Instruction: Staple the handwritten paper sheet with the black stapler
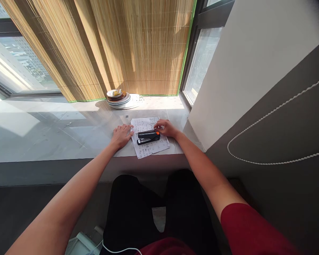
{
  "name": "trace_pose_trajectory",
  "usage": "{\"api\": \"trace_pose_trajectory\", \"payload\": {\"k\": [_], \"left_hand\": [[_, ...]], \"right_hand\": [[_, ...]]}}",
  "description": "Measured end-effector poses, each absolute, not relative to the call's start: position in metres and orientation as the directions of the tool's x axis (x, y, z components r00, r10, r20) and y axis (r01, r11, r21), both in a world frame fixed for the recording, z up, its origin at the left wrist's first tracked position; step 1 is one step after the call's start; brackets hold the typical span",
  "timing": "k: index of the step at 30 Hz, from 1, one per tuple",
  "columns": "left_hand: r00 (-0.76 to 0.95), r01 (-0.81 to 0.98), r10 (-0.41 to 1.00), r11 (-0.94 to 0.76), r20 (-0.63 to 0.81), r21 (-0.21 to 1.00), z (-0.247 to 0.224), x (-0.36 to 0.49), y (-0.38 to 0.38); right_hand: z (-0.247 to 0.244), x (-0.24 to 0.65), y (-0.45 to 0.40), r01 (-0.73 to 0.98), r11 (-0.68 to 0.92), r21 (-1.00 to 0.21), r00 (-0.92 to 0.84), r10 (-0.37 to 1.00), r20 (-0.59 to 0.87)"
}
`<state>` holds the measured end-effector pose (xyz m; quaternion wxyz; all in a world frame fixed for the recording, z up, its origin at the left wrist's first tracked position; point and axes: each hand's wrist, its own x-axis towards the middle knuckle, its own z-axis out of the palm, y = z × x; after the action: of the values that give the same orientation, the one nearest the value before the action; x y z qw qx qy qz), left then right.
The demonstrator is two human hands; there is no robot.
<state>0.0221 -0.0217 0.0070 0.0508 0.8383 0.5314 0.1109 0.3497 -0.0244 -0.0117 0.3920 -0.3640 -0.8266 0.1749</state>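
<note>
The left hand [121, 136] lies palm down, fingers extended and slightly spread, at the left edge of the paper [145, 151]. The right hand [166, 128] is arched, fingers curled at the orange end of the stapler [148, 136]; whether they grip it cannot be determined. The stapler rests on the paper, between both hands' fingers. The writing [140, 126] is illegible.

Txt [143, 150] on pprs [163, 145] too sm.
</note>
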Motion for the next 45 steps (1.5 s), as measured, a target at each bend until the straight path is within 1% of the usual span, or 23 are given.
{"api": "trace_pose_trajectory", "payload": {"k": [4, 10, 15, 24, 31, 34, 41, 45], "left_hand": [[0.414, 0.878, 0.901, -0.433, 0.133, 0.205, 0.0057, 0.0213, -0.0208], [0.414, 0.877, 0.899, -0.436, 0.142, 0.204, 0.0045, 0.0211, -0.0200], [0.414, 0.878, 0.900, -0.434, 0.137, 0.201, 0.0053, 0.0213, -0.0200], [0.408, 0.881, 0.903, -0.427, 0.132, 0.203, 0.0078, 0.0223, -0.0213], [0.405, 0.882, 0.907, -0.422, 0.118, 0.210, 0.0087, 0.0229, -0.0211], [0.406, 0.882, 0.906, -0.423, 0.118, 0.209, 0.0085, 0.0232, -0.0211], [0.406, 0.883, 0.906, -0.422, 0.120, 0.205, 0.0083, 0.0231, -0.0209], [0.406, 0.882, 0.906, -0.423, 0.121, 0.206, 0.0071, 0.0224, -0.0202]], "right_hand": [[-0.0106, 0.3492, -0.0258, 0.448, 0.694, -0.564, -0.432, 0.720, 0.543], [-0.0070, 0.3490, -0.0308, 0.467, 0.649, -0.601, -0.363, 0.760, 0.539], [-0.0037, 0.3490, -0.0328, 0.452, 0.692, -0.563, -0.393, 0.721, 0.570], [-0.0074, 0.3491, -0.0298, 0.434, 0.714, -0.550, -0.403, 0.700, 0.590], [-0.0086, 0.3500, -0.0295, 0.479, 0.647, -0.593, -0.373, 0.762, 0.530], [-0.0075, 0.3498, -0.0297, 0.499, 0.648, -0.575, -0.401, 0.761, 0.510], [-0.0067, 0.3499, -0.0300, 0.490, 0.653, -0.578, -0.404, 0.757, 0.513], [-0.0065, 0.3495, -0.0297, 0.478, 0.641, -0.600, -0.412, 0.767, 0.491]]}}
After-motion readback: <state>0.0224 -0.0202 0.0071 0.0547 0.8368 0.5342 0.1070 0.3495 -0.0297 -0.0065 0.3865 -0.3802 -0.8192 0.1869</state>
